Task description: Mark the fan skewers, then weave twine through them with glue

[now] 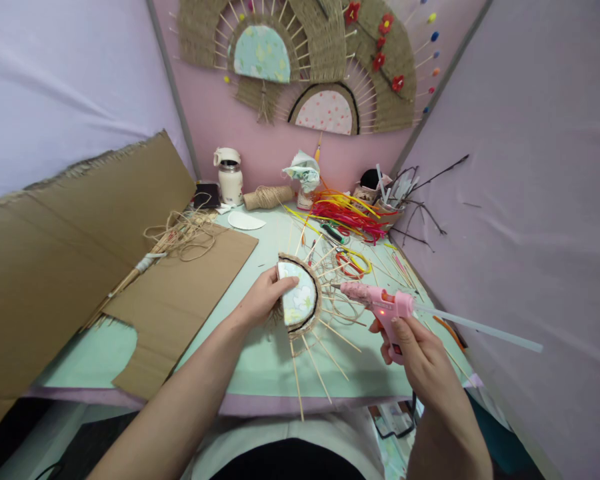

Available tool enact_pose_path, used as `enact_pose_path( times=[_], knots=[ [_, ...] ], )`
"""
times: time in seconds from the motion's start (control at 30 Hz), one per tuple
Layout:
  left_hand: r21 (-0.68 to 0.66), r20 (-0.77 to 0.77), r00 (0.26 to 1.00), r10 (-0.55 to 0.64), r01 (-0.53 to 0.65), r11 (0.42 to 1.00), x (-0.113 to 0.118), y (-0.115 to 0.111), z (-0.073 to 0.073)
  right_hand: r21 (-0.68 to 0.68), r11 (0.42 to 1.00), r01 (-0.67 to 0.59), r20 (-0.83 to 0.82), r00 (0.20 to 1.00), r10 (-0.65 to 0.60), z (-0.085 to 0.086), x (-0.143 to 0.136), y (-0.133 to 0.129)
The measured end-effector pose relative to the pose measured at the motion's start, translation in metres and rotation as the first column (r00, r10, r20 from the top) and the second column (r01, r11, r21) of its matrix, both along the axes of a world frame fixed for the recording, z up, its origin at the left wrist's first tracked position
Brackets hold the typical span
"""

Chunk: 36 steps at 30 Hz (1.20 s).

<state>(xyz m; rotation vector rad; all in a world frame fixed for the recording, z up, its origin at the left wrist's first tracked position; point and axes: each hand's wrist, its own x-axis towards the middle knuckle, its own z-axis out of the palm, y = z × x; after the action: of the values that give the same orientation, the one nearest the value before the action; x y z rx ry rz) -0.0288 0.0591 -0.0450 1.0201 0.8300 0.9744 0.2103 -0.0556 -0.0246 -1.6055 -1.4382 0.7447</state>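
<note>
My left hand [269, 293] grips a half-round fan piece [299, 297] by its straight side, thumb on top. Its middle is pale patterned cloth, edged with a black line and brown twine, and thin wooden sticks [325, 340] fan out from the curved rim. In my right hand [415, 347] is a pink hot glue gun [380, 303] with a lit orange light. A long translucent glue stick [480, 327] juts from its back. The nozzle points left, close to the sticks near the curved rim; whether it touches them I cannot tell.
Brown cardboard [190, 293] covers the table's left, with twine-tied sticks [145, 263] on it. Behind are a white bottle [231, 180], a twine roll [269, 197] and red and yellow pipe cleaners [347, 213]. Scissors [353, 263] lie beyond the fan. Branches [425, 207] stick out at right.
</note>
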Motion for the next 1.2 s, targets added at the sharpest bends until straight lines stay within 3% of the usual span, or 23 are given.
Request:
enact_pose_path(
  times=[0.3, 0.47, 0.57, 0.7, 0.87, 1.0, 1.1, 1.2],
  knots=[
    [0.014, -0.007, 1.000, 0.018, -0.018, 1.000, 0.000, 0.001, -0.002, 0.039, 0.999, -0.007, 0.070, 0.998, 0.004, -0.002, -0.001, -0.002],
    [-0.029, 0.020, 0.999, 0.031, -0.030, 0.999, 0.000, 0.002, -0.005, 0.253, 0.964, 0.084, -0.022, 0.996, -0.081, -0.003, -0.004, -0.009],
    [-0.099, 0.076, 0.995, 0.060, -0.053, 0.994, 0.001, 0.003, -0.003, 0.333, 0.917, 0.219, -0.068, 0.976, -0.208, 0.000, 0.004, -0.007],
    [-0.282, 0.164, 0.975, 0.148, -0.098, 0.955, -0.001, 0.002, 0.007, 0.276, 0.862, 0.426, 0.190, 0.855, -0.483, -0.006, 0.038, 0.010],
    [-0.439, 0.196, 0.965, 0.175, -0.074, 0.895, -0.003, 0.001, 0.017, 0.200, 0.923, 0.329, 0.572, 0.726, -0.383, -0.047, 0.082, 0.039],
    [-0.475, 0.207, 0.966, 0.154, -0.038, 0.879, -0.005, 0.001, 0.019, 0.221, 0.935, 0.276, 0.687, 0.637, -0.350, -0.069, 0.092, 0.046],
    [-0.470, 0.215, 0.969, 0.121, -0.005, 0.883, -0.006, 0.001, 0.016, 0.339, 0.897, 0.282, 0.570, 0.697, -0.435, -0.055, 0.077, 0.045],
    [-0.434, 0.218, 0.975, 0.037, 0.063, 0.899, -0.009, 0.001, 0.012, 0.339, 0.923, 0.185, 0.303, 0.907, -0.293, -0.027, 0.045, 0.049]
  ],
)
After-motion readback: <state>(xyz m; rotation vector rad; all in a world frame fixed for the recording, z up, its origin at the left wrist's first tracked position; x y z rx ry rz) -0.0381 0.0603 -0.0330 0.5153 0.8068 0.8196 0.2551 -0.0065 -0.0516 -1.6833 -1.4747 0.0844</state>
